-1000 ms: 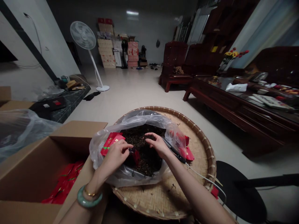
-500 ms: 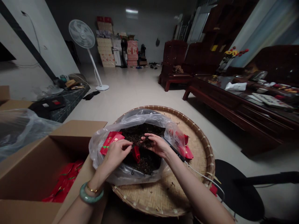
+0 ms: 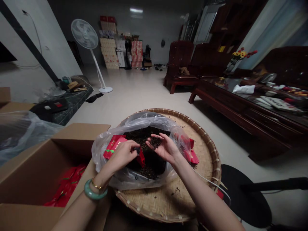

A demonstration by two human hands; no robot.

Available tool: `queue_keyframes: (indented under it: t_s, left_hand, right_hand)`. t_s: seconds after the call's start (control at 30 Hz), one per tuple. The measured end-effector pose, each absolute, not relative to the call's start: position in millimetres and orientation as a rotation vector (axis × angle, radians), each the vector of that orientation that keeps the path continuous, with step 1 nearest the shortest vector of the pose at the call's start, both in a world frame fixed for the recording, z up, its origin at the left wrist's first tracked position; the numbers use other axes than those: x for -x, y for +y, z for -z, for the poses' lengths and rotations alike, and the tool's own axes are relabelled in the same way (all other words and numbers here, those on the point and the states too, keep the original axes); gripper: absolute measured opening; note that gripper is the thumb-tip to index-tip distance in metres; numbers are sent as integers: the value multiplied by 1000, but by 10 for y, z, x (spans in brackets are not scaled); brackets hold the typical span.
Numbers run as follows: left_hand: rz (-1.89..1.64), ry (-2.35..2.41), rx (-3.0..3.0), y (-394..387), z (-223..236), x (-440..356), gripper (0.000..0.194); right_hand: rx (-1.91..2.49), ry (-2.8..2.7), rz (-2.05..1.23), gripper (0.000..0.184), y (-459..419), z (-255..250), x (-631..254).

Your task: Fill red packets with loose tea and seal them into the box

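My left hand (image 3: 126,152) pinches the rim of a small red packet (image 3: 142,157), its mouth toward my right hand. Palm up and cupped, my right hand (image 3: 166,147) carries a small heap of dried tea leaves (image 3: 155,142), its fingers reaching toward the packet. Below both hands, a clear plastic bag (image 3: 103,163) lies wide open with a pile of dark tea leaves (image 3: 149,173) inside. Another red packet (image 3: 114,144), with gold marks and a green strip, lies at the bag's left side, partly behind my left hand. The bag rests on a round woven bamboo tray (image 3: 168,202).
A cardboard box (image 3: 26,173) with red packets (image 3: 66,186) stands left of the tray. More red packets (image 3: 194,157) lie at the bag's right, near a white cable (image 3: 207,177). A black round base (image 3: 245,192) stands on the right. Beyond are a white fan (image 3: 84,33) and a wooden table (image 3: 231,106).
My right hand has turned its palm further up and drawn slightly right, showing the tea leaves in it. My left hand has shifted slightly right and up over the small red packet.
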State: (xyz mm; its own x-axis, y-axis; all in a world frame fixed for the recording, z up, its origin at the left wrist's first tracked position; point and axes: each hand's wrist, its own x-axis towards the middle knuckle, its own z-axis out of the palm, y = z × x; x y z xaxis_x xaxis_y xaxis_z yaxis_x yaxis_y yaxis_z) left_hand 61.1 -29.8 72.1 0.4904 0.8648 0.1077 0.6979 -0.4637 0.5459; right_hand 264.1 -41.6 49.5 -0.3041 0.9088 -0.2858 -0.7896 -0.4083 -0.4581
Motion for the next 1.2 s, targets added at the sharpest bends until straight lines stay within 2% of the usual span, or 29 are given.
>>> queue_keyframes:
  t_s: [0.1, 0.3, 0.47, 0.63, 0.77, 1.0, 1.2]
  left_hand:
    - [-465, 1263, -2356, -272, -812, -702, 31]
    - [-451, 1292, -2333, -228, -870, -805, 27]
    - [-543, 1276, -2187, -177, -722, -780, 30]
    - [-573, 1246, -2133, -158, -594, -772, 34]
    - [-595, 1262, -2089, -167, -594, -797, 34]
    - [-638, 1218, -2031, -193, -614, -846, 29]
    - [-666, 1182, -2053, -190, -542, -843, 40]
  right_hand:
    - [591, -346, -1909, 20, -479, -663, -2584]
    - [698, -559, -1774, 45, -530, -726, -2360]
    - [954, -791, -1614, 51, -544, -658, -2302]
    - [1279, -1359, -1271, 47, -564, -658, -2391]
    - [1307, -1747, -1017, 42, -550, -684, -2449]
    - [1291, -1983, -716, 39, -559, -692, -2455]
    - [1378, -2136, -621, 21, -569, -656, -2457]
